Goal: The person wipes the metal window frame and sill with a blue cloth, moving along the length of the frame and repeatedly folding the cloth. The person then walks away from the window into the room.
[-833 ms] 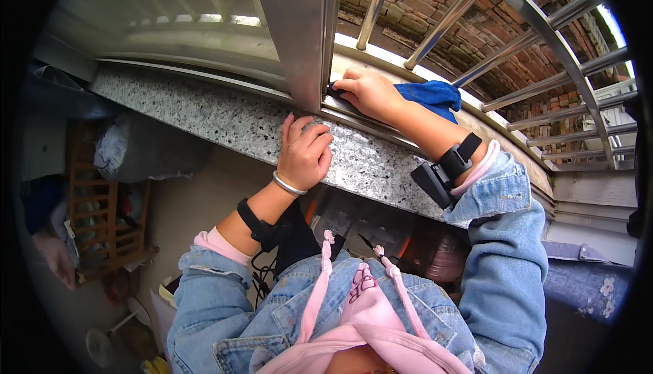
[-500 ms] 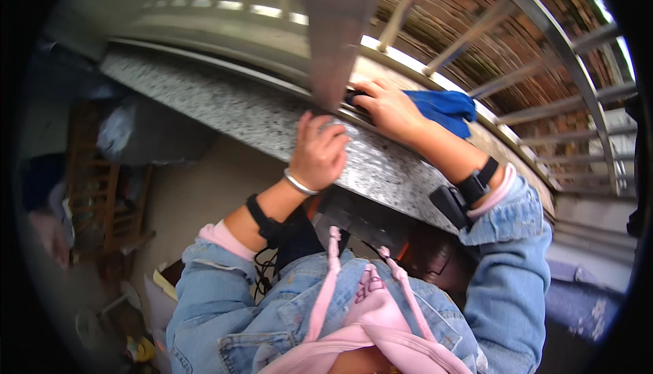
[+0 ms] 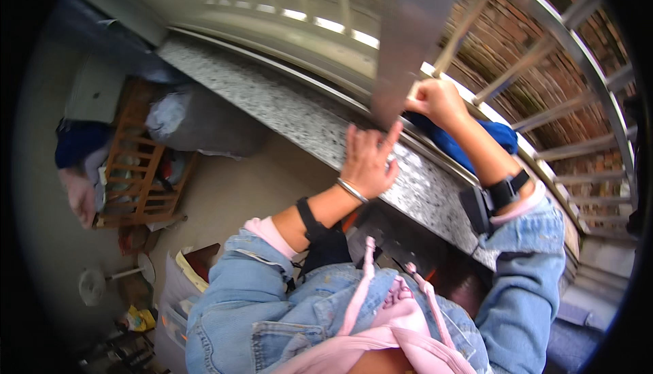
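Speckled grey stone makes a long window sill (image 3: 252,98) slanting across the scene, and you're right at it, both hands up by the window. Your right hand (image 3: 441,106) is on the far side, fingers curled in, tips at the edge of the wide metal upright (image 3: 415,34); whether they're pinching anything is hard to tell from here. Your left hand (image 3: 371,164) is on the near side, low over the sill, fingers loosely spread with nothing in their grip, the index finger reaching to the foot of that upright, and you can't tell if its tip is touching. Blue cloth (image 3: 500,136) lies bunched along the outer ledge, under your right wrist and showing either side of the forearm. Out along your arms, there's a silver bracelet (image 3: 352,189) on the left wrist and a black strap (image 3: 505,191) on the right, then the denim jacket (image 3: 299,340). Left of the upright stretches the glass pane (image 3: 272,0); on the right, metal bars (image 3: 598,54) stand before a brick wall (image 3: 571,91). Down on your left sits a slatted wooden rack (image 3: 139,176) beside a grey bag (image 3: 218,122).
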Demonstrator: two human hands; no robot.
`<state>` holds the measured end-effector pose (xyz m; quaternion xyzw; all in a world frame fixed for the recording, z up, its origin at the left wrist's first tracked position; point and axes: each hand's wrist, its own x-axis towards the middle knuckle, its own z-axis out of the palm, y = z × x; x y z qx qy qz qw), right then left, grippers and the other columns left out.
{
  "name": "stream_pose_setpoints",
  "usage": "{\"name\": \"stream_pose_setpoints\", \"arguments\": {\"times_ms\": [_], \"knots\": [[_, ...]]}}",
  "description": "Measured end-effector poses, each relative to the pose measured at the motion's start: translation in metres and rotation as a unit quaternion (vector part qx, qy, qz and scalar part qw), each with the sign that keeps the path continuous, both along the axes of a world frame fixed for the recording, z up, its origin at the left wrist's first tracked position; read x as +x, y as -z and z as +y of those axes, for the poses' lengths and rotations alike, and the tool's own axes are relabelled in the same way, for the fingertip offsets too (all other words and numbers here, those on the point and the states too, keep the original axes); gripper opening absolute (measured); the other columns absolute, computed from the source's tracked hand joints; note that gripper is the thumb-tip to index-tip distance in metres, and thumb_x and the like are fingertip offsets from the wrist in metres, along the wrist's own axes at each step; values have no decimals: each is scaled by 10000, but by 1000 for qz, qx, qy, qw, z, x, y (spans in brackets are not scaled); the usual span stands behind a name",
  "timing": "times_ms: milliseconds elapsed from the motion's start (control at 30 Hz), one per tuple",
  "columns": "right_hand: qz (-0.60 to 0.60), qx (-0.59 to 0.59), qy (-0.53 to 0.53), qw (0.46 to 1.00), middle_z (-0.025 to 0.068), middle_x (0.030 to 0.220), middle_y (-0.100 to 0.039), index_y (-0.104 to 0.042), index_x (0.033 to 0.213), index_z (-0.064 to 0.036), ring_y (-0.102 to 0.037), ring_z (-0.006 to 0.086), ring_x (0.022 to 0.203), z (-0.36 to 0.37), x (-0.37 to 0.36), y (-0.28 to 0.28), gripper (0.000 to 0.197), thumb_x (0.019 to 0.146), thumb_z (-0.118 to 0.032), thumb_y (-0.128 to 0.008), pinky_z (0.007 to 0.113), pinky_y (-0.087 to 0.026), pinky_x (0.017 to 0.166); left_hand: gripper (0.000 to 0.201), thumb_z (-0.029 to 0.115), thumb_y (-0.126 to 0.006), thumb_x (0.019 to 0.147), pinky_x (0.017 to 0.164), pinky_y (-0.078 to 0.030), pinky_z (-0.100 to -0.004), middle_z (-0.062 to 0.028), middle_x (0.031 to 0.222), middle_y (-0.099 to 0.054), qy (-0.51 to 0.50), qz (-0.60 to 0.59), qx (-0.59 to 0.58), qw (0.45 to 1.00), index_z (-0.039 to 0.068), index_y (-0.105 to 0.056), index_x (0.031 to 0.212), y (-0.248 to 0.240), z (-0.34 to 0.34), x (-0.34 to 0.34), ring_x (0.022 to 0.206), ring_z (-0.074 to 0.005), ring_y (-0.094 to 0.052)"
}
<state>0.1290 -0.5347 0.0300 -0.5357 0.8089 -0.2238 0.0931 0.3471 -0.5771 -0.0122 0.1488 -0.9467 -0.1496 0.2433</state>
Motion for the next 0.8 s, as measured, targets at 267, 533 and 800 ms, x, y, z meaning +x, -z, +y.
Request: {"name": "stream_pose_setpoints", "arguments": {"times_ms": [267, 533, 800], "knots": [[81, 19, -30, 996, 128, 716, -661, -695, 730, -74, -661, 327, 721, 6, 9, -9, 466, 661, -534, -722, 424, -521, 636, 639, 306, -655, 752, 987, -216, -598, -109, 925, -449, -53, -15, -60, 997, 204, -488, 1361, 5, 6, -4, 927, -290, -443], [4, 71, -191, 979, 109, 893, -642, -697, 928, -99, -626, 309, 904, 44, -8, -6, 247, 697, -187, -683, 438, -504, 748, 620, 209, -630, 711, 1017, -172, -586, -114, 940, -471, -16, 11, -63, 998, 127, -531, 1318, 10, 4, -6, 954, -300, -430], [-44, -69, -208, 975, 118, 931, -631, -693, 834, -40, -538, 289, 1045, 60, -4, 27, 210, 781, -204, -575, 413, -437, 886, 624, 183, -625, 709, 1050, -137, -553, -110, 939, -488, -7, -20, -38, 999, 69, -524, 1313, 10, 4, -7, 963, -281, -443]]}}
